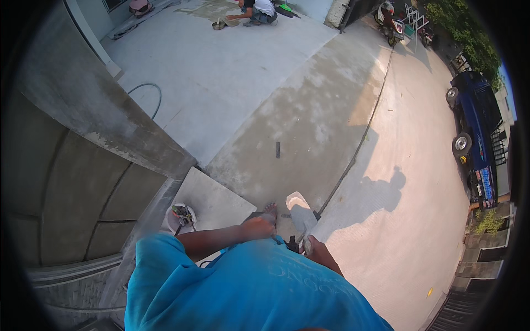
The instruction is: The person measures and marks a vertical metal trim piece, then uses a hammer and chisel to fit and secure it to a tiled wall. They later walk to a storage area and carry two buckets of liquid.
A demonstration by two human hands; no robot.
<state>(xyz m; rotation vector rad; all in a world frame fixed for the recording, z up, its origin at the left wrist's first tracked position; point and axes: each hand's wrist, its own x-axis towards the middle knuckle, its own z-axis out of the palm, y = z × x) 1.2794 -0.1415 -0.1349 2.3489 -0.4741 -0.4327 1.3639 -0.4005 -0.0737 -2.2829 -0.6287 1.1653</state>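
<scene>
My left hand [259, 227] is closed in front of my blue shirt, near my bare foot [270, 208]. What its fingers hold, if anything, is hidden. Lower and to the right, my right hand [313, 247] is closed at the near end of a pale, flat, round-ended tool that looks like a trowel [301, 212]. A dark object [292, 243] shows between the hands, too small to name. Beyond my feet, a short dark bar [277, 149] lies on the damp grey concrete strip [265, 129].
A white bucket [179, 217] with tools in it stands left, beside a pale slab [212, 196] and a wall corner. A hose [159, 99] lies farther off. Another person [259, 11] crouches by a pan [219, 25]. A motorcycle [390, 26] and blue truck [476, 135] stand right.
</scene>
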